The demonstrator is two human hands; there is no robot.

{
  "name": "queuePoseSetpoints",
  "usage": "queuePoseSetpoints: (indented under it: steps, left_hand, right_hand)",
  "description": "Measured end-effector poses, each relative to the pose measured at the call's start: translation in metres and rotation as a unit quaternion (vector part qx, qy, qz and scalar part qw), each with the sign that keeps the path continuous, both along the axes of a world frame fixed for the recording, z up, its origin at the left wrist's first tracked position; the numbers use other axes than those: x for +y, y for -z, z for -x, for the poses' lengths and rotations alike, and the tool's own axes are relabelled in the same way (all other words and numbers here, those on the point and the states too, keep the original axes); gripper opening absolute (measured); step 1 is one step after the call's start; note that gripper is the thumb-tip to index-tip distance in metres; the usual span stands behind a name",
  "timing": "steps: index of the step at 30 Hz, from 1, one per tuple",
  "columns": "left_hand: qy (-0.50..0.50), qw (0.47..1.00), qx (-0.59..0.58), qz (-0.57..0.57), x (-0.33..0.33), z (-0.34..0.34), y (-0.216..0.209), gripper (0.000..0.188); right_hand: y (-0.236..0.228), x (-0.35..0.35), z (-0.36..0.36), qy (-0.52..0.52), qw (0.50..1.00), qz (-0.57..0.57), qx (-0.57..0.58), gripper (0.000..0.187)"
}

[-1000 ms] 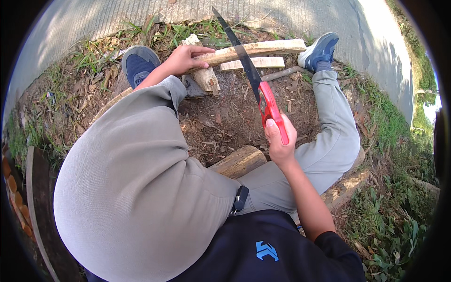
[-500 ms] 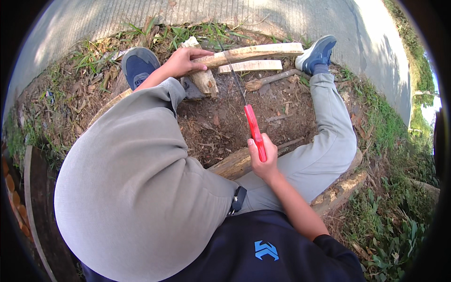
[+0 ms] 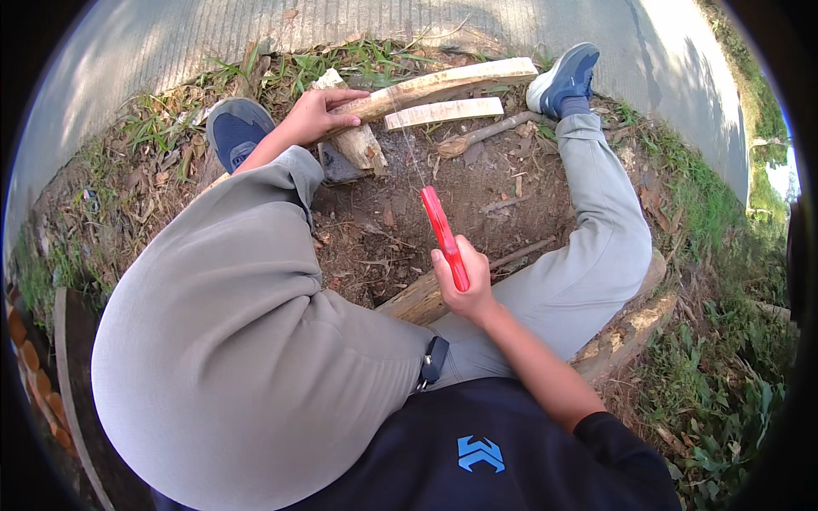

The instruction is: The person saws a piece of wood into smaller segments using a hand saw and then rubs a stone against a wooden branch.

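Note:
My right hand point(image 3: 467, 277) is wrapped round the red handle of a hand saw point(image 3: 437, 223). The thin blade runs up and away to a long pale piece of wood point(image 3: 452, 83), meeting it right of my left hand; the blade is faint and blurred. My left hand point(image 3: 313, 117) grips the wood's left end, thumb on the near side and fingers over the top. That end rests on a short split log point(image 3: 361, 146), while the right end lies by my right shoe point(image 3: 564, 81). A shorter pale strip of wood point(image 3: 445, 112) lies just below the long piece.
A peeled stick point(image 3: 486, 134) lies on the dirt between my feet. Thicker logs point(image 3: 417, 300) lie beneath my right leg. Beyond the grass and dry leaves runs a ribbed concrete road point(image 3: 358, 24). Green plants point(image 3: 716, 409) grow at the right.
The saw and my right hand have shifted slightly left, with the blade more blurred. The whole view has also moved a little. My left hand keeps its hold on the wood.

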State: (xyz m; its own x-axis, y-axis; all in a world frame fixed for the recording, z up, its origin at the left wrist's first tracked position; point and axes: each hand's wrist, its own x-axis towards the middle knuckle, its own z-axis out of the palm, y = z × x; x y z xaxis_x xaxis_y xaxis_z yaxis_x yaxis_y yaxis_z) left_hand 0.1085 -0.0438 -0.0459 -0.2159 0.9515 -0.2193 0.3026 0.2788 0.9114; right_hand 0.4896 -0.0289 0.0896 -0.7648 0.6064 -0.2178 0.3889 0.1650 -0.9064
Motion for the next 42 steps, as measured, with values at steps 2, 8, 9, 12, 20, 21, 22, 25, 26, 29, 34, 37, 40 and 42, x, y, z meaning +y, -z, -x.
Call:
queuePoseSetpoints:
  steps: [2,8,9,12,20,21,22,25,26,29,34,37,40,42]
  left_hand:
    - [0.008,1.000,-0.025,-0.008,0.004,0.003,0.000,0.054]
    - [-0.008,0.998,-0.055,0.005,-0.004,0.007,0.006,0.054]
    - [-0.006,0.999,-0.035,0.004,-0.005,0.007,0.008,0.054]
    - [-0.006,1.000,-0.024,-0.014,-0.004,0.009,0.017,0.054]
    - [-0.002,0.999,0.011,-0.033,-0.004,0.007,0.016,0.053]
    - [-0.001,1.000,0.018,-0.026,-0.004,0.006,0.010,0.053]
    - [0.001,1.000,0.023,-0.018,-0.005,0.005,0.008,0.054]
    - [-0.007,1.000,0.009,-0.024,-0.005,0.006,0.014,0.053]
    - [-0.001,1.000,0.022,-0.019,-0.003,0.005,0.011,0.053]
    - [0.000,1.000,0.024,-0.014,-0.004,0.005,0.012,0.053]
    - [-0.004,0.999,-0.001,-0.035,-0.005,0.007,0.017,0.053]
    - [-0.003,0.999,0.004,-0.034,-0.004,0.006,0.016,0.053]
    - [-0.005,0.999,0.011,-0.031,-0.005,0.007,0.018,0.053]
    - [-0.002,0.999,0.017,-0.031,-0.003,0.006,0.018,0.053]
  right_hand:
    - [0.015,-0.005,0.020,-0.015,0.999,-0.019,0.031,0.013]
    - [-0.020,-0.002,-0.010,0.065,0.998,0.003,-0.009,0.017]
    - [-0.021,-0.003,-0.023,0.056,0.998,-0.002,-0.004,0.016]
    - [-0.005,0.009,-0.013,0.046,0.999,-0.002,0.007,0.017]
    - [0.016,0.026,0.039,0.136,0.989,0.013,0.054,0.017]
    - [0.009,0.024,0.029,0.124,0.991,-0.017,0.054,0.017]
    - [0.004,0.025,0.023,0.111,0.991,-0.047,0.053,0.016]
    - [-0.006,0.027,0.025,0.097,0.994,-0.031,0.037,0.018]
    - [-0.007,0.030,0.027,0.097,0.994,-0.026,0.032,0.018]
    - [0.002,0.029,0.033,0.068,0.995,-0.066,0.032,0.021]
    - [0.006,0.020,0.025,0.061,0.995,-0.071,0.017,0.021]
    - [0.006,0.010,0.010,0.051,0.996,-0.080,-0.005,0.021]
    - [0.002,0.004,0.009,0.037,0.995,-0.091,-0.006,0.020]
    - [0.003,0.005,0.011,0.034,0.996,-0.083,-0.009,0.020]
